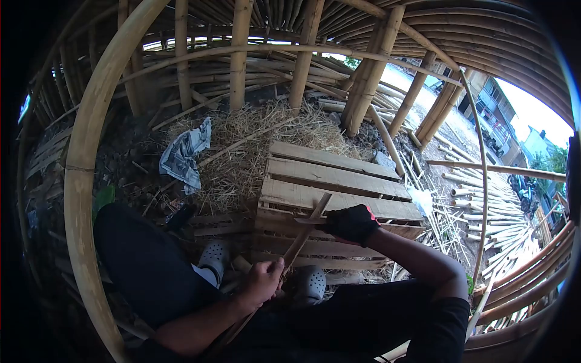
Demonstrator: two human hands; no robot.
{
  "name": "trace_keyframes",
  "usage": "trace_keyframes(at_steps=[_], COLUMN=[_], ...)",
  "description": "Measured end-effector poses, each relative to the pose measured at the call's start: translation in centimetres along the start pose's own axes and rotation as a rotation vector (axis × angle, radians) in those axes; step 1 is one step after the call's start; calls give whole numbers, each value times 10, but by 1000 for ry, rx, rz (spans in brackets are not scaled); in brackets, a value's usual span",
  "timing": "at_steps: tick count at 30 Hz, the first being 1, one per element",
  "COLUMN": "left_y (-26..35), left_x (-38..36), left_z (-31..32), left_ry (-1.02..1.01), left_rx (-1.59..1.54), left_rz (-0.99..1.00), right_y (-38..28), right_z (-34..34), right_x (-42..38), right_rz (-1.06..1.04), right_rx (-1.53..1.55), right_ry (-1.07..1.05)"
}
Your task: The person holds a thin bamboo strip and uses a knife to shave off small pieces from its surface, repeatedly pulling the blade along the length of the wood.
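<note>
My left hand (263,281) is bare and closed around a thin bamboo strip (305,233) that slants up toward the wooden pallet (339,178). My right hand (352,224), in a black glove with red trim, grips a knife (310,221) whose blade lies across the strip near its upper end. Both hands work just above my knees and grey clogs (215,254). The strip's lower end runs under my left forearm and is hidden there.
A thick curved bamboo pole (82,181) arcs down the left. Straw (242,151) and a crumpled cloth (184,154) lie beyond the pallet. Upright bamboo posts (369,72) stand behind. Cut bamboo poles (490,206) lie piled at right.
</note>
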State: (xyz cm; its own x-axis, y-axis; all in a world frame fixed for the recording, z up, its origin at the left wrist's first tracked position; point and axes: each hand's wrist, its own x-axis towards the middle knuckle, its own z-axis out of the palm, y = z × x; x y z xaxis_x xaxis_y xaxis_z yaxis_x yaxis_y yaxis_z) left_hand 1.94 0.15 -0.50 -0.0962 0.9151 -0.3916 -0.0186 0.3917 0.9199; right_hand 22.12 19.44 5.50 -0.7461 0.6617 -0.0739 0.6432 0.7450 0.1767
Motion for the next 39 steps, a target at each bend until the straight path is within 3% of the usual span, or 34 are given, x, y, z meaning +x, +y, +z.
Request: trace_keyframes(at_steps=[4, 5, 6, 7, 13, 17, 19, 22, 25, 26, 31, 39], left_y=[3, 3, 0, -1, -7, -3, 0, 1, -1, -1, -6, -4], left_x=[-8, -11, -16, -17, -3, -6, -7, -7, -6, -6, -2, -4], left_z=[0, 0, 0, -1, -5, -1, 1, 1, 4, 4, 4, 3], left_ry=[-19, -19, -69, -120, -48, 24, 29, 4, 50, 46, 44, 28], left_rx=[24, 25, -22, -70, -96, -32, -29, -31, 52, 47, 40, 24], left_rz=[-82, -77, -69, -63, -60, -77, -65, -31, -67, -67, -43, -33], right_y=[59, 75, 91, 98, 64, 11, -6, -28, -31, -27, -4, 27], right_z=[22, 15, 14, 16, 6, -28, -28, -10, -2, -7, 7, 10], right_x=[15, 11, 10, 6, -10, -24, -29, -26, -20, -14, -5, 8], right_rz=[173, 261, 465, 467, 606, 497, 49, -120, -137, -57, -128, -32], right_rx=[-141, -234, -116, -114, -116, -60, -33, 12, 36, 107, -15, -7], right_ry=[173, 60, -98, -96, 188, 320, 337, 111, 76, -23, 76, 113])
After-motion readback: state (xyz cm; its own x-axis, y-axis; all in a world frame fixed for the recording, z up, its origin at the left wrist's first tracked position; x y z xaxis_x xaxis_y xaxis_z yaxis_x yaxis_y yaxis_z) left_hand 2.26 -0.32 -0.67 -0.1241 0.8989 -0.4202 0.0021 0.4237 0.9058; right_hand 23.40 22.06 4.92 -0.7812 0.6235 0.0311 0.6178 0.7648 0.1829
